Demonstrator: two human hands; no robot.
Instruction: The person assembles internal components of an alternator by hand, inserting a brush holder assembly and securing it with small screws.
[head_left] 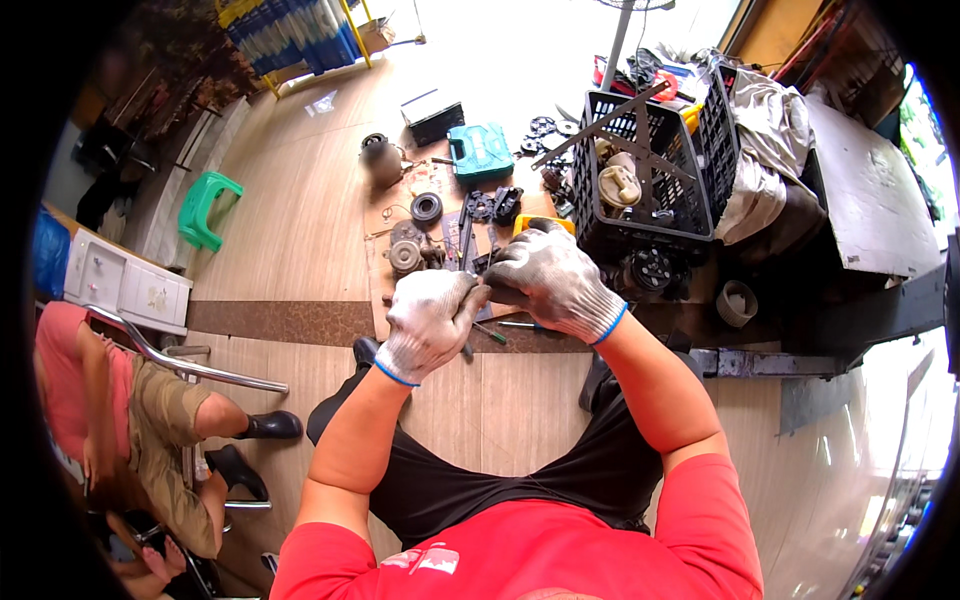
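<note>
Small dark part [478, 290] sits pinched between both gloved hands over the lap, above the wooden floor [300, 220]. Left hand [428, 322] fisted at 8 o'clock of it, right hand [550, 280] curled over at 2 o'clock; both grips closed on it, equally near. Long axis can't be told, fingers hide most of it. Black crate [650, 170] at 1 o'clock, cardboard [395, 215] with pulleys at 12, green screwdriver [490, 334] just below the hands. Part's shape unclear.
</note>
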